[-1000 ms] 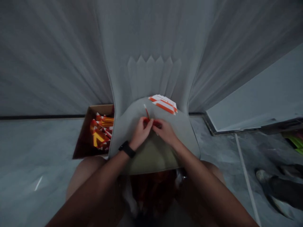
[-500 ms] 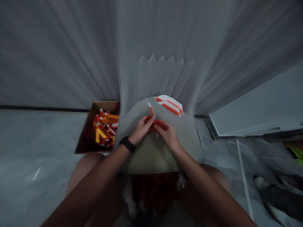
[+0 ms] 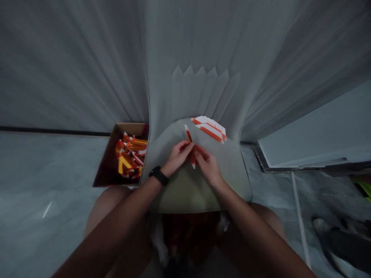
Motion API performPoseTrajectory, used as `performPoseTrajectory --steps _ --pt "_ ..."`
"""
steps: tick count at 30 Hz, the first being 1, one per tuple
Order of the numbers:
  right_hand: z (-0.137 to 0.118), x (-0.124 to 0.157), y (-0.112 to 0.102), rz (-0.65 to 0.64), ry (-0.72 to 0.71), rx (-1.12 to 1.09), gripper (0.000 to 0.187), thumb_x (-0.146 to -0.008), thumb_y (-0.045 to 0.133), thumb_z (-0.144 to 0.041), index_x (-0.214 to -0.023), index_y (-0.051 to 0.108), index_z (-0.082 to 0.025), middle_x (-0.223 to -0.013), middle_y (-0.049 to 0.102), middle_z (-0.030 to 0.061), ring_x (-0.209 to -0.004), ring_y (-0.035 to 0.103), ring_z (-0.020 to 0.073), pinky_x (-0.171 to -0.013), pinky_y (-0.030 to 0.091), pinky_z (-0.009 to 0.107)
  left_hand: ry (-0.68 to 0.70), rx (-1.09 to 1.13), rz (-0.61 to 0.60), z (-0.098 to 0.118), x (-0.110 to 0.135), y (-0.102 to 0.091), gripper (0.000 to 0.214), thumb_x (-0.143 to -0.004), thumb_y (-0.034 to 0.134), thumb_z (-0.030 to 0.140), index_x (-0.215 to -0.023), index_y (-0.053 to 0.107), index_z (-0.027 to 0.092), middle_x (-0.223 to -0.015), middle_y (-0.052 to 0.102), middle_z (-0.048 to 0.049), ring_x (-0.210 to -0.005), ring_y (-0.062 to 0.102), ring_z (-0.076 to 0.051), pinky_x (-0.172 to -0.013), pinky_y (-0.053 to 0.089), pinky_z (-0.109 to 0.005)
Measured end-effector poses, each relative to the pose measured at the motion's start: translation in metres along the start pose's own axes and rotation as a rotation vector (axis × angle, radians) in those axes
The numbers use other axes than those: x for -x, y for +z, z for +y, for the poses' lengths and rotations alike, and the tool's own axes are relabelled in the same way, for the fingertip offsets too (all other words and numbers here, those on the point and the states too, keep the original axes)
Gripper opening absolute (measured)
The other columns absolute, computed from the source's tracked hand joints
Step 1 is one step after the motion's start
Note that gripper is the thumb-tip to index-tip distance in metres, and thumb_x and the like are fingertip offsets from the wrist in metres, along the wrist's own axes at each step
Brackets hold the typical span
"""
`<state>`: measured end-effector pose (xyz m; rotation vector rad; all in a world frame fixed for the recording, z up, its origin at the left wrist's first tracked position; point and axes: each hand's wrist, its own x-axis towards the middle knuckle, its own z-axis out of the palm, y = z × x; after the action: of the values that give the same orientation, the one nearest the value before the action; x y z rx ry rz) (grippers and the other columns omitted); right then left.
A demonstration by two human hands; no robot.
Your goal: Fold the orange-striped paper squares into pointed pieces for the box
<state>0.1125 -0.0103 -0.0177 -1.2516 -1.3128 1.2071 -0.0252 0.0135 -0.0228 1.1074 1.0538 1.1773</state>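
Observation:
Over the pale chair seat, both of my hands pinch a narrow red-and-white strip with pointed ends, which looks like paper or thin card. My left hand, with a black band on its wrist, grips the strip near its middle from the left. From the right, the fingers of my right hand close on its lower half. One white tip points away from me and the other shows below my fingers. Beyond my hands, several flat orange-and-white cards lie fanned on the seat. My fingers hide the strip's middle.
An open cardboard box stands on the floor left of the chair, holding several orange, gold and white pointed pieces. Grey curtain hangs behind. Between my knees is a dark red heap. Another person's shoe shows at lower right.
The strip has turned in my fingers, and its broad red lower end now shows between my hands. Both hands stay close together over the seat. The view has shifted slightly.

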Motion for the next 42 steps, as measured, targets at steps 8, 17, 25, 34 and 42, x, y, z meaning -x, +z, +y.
performPoseTrajectory --steps 8,17,25,34,42 --pt "-0.008 -0.006 -0.013 0.014 -0.026 0.178 0.036 -0.091 0.05 -0.044 -0.074 0.07 -0.019 -0.069 0.068 0.0022 -0.069 0.064 0.0185 -0.067 0.05 0.029 0.099 -0.157 -0.051 0.001 -0.001 -0.003 0.037 -0.085 0.065 0.053 -0.087 0.068 0.017 -0.078 0.063 -0.0014 -0.07 0.054 -0.014 -0.066 0.043 -0.026" --pt "-0.015 -0.01 -0.022 0.023 0.065 0.004 0.034 -0.088 0.054 -0.048 -0.078 0.071 -0.02 -0.075 0.07 0.0025 -0.071 0.063 0.0182 -0.069 0.051 0.029 0.012 -0.14 -0.135 0.014 -0.007 -0.02 0.037 -0.083 0.068 0.054 -0.078 0.064 0.018 -0.068 0.052 0.0015 -0.059 0.041 -0.011 -0.055 0.031 -0.024" --pt "-0.011 -0.012 -0.023 -0.007 0.032 0.129 0.038 -0.087 0.056 -0.052 -0.079 0.073 -0.019 -0.078 0.072 0.0034 -0.077 0.065 0.0198 -0.072 0.05 0.03 -0.008 -0.139 -0.174 0.016 -0.007 -0.021 0.041 -0.081 0.067 0.057 -0.079 0.061 0.017 -0.066 0.047 0.0029 -0.06 0.036 -0.01 -0.055 0.028 -0.024" --pt "-0.012 -0.016 -0.027 -0.038 0.093 -0.024 0.042 -0.084 0.062 -0.059 -0.084 0.076 -0.02 -0.082 0.075 0.006 -0.081 0.069 0.0208 -0.076 0.055 0.034 0.001 -0.119 -0.098 0.021 -0.007 -0.025 0.039 -0.083 0.067 0.055 -0.083 0.064 0.016 -0.067 0.05 0.0028 -0.057 0.037 -0.009 -0.053 0.027 -0.024" --pt "-0.027 -0.009 -0.03 -0.094 0.085 0.121 0.038 -0.083 0.063 -0.053 -0.068 0.07 -0.018 -0.068 0.07 0.0034 -0.066 0.064 0.0163 -0.064 0.05 0.028 0.057 -0.182 -0.037 0.02 -0.01 -0.027 0.038 -0.084 0.068 0.052 -0.079 0.067 0.015 -0.066 0.053 0.0026 -0.059 0.04 -0.009 -0.055 0.031 -0.024"
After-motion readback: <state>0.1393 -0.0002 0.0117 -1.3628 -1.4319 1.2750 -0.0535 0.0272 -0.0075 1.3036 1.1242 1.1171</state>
